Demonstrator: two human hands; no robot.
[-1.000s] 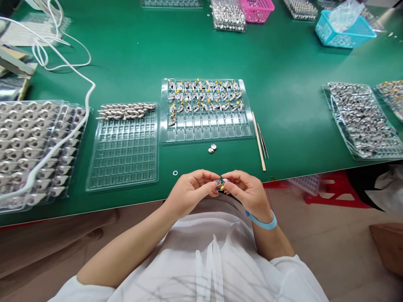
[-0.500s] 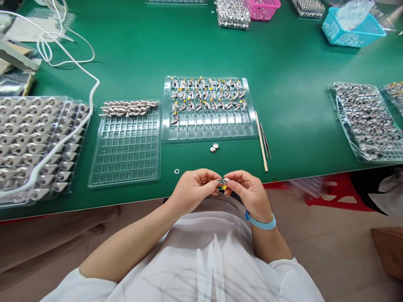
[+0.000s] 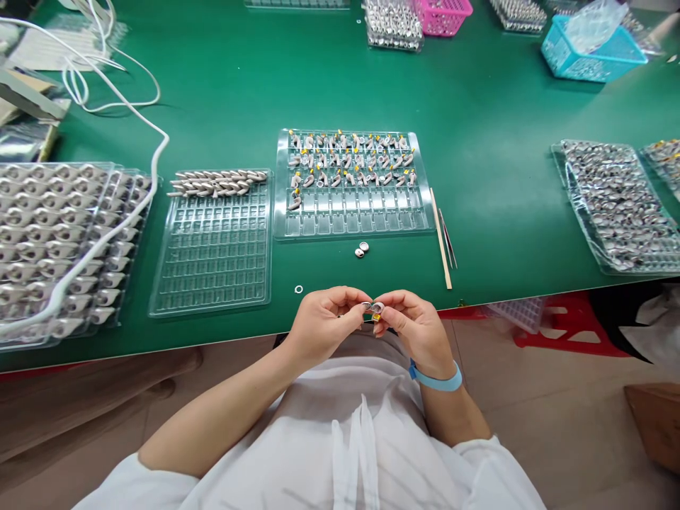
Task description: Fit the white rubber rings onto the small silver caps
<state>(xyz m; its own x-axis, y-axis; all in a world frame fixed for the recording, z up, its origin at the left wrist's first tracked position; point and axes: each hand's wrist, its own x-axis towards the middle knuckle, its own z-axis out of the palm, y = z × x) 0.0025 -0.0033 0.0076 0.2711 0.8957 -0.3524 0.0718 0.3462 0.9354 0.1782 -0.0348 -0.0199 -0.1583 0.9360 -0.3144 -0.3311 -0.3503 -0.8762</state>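
Note:
My left hand pinches a small round metal part between thumb and fingers. Right beside it, my right hand is closed on a small silver piece with a yellow tab hanging below. The two pieces are held close together in front of my body; whether they touch I cannot tell. Two small round silver caps lie on the table beyond my hands. Left of them is a thin white ring. Behind, a clear tray holds rows of silver pieces with yellow tabs.
A second clear tray carries metal pieces along its far rows. Larger trays of metal parts stand left, under a white cable. Right lie a wooden stick, tweezers and a full tray. Blue and pink baskets stand farther back.
The right hand has turned slightly, so the silver piece and its yellow tab sit a little farther left and lower. Both hands keep their pinch.

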